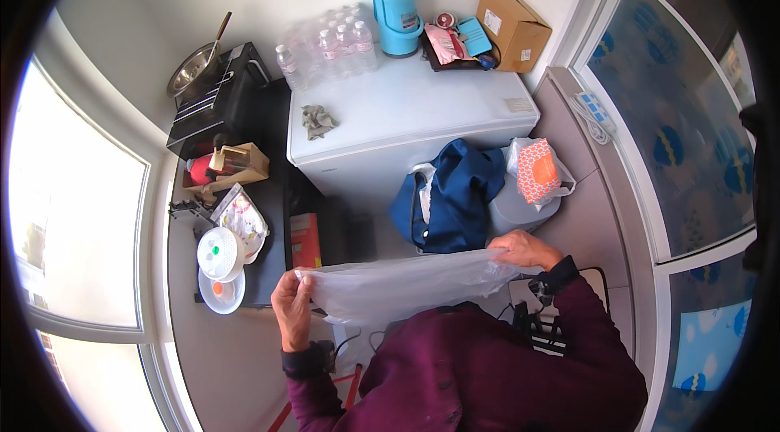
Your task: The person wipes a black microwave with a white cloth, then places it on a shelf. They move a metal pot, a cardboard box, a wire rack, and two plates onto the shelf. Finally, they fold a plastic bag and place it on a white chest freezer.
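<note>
A translucent white plastic bag (402, 286) is stretched sideways in front of my body. My left hand (292, 310) pinches its left end between thumb and fingers. At the other end, my right hand (525, 249) grips the gathered plastic, with the fingertips partly hidden. Just beyond the bag lies a dark blue fabric bag (454, 200) with a zipped opening and something white inside. To its right stands a light grey bin (521, 212), topped by an orange-and-white patterned tissue pack (537, 173) and crumpled white plastic.
A white chest freezer (414, 97) bears wrapped water bottles (332, 48), a turquoise vacuum flask (397, 11), a cardboard box (512, 29) and a grey cloth (318, 122). On the left, a black counter (268, 267) carries a black oven (222, 97) and white plastic colanders (220, 254). Glass doors (670, 127) border the right.
</note>
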`<move>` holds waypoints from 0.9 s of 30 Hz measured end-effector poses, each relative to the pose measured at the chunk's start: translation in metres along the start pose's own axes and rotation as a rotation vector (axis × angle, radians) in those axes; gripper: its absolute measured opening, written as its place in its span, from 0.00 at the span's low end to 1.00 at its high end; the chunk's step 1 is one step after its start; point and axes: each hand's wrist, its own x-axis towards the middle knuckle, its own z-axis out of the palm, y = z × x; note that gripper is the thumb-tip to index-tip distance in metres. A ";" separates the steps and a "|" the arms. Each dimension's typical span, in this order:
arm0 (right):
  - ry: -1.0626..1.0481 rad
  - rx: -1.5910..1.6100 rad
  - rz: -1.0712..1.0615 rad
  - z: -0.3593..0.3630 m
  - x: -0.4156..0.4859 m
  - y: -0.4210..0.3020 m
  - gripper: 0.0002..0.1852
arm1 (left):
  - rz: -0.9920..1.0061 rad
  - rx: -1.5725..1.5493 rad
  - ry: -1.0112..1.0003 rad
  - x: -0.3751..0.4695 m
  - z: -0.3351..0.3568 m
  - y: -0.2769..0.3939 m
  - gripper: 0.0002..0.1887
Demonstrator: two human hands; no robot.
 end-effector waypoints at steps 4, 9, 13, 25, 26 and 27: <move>0.045 -0.003 -0.124 -0.010 -0.010 -0.017 0.16 | -0.100 -0.100 -0.226 0.003 -0.002 -0.005 0.46; 0.069 0.034 -0.025 -0.021 -0.012 -0.035 0.16 | -0.241 0.052 -0.292 0.008 -0.010 -0.034 0.32; 0.093 -0.041 -0.152 -0.029 -0.015 -0.047 0.18 | -0.194 0.169 -0.192 0.011 -0.027 -0.047 0.13; 0.219 -0.452 0.011 -0.109 0.034 0.010 0.14 | -0.299 0.201 -0.283 0.125 -0.002 -0.020 0.12; 0.333 -0.472 -0.004 -0.125 0.049 0.015 0.13 | -0.268 0.190 -0.273 0.145 0.007 -0.013 0.12; 0.419 -0.528 0.057 -0.143 0.063 0.018 0.12 | -0.257 0.231 -0.257 0.166 0.019 -0.004 0.13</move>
